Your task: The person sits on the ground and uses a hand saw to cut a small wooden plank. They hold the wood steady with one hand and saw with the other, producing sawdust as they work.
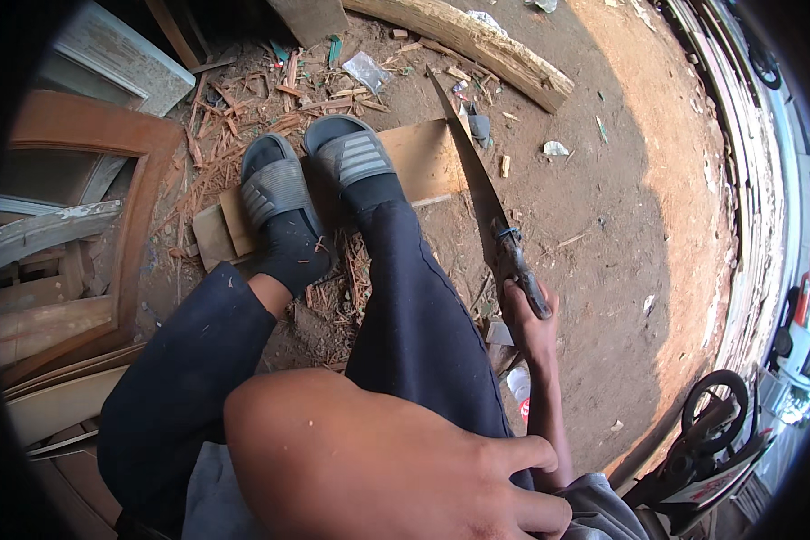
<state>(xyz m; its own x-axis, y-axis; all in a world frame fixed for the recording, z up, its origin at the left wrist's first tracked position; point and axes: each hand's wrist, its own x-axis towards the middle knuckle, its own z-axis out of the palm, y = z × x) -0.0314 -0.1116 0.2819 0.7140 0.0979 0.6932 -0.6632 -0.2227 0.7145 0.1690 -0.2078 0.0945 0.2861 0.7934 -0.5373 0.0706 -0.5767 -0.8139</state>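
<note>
My right hand [529,317] is wrapped around the dark handle of a handsaw [475,169]. Its long blade points up and away, passing by the right end of a wooden board [418,160]; I cannot tell whether blade and board touch. Both of my feet, in grey slide sandals [355,160] and dark socks, rest on or over that board. Close to the camera, my left hand [405,459] reaches across my lap toward my right forearm. Two of its fingers show apart and it holds nothing visible; the other fingers are hidden.
Wood chips [310,99] litter the ground around my feet. A thick timber beam [477,45] lies beyond the saw. Wooden frames [148,162] and planks lean at the left. At the right are stacked boards [738,135] and a wheeled vehicle [715,405]. A clear plastic wrapper [367,72] lies ahead.
</note>
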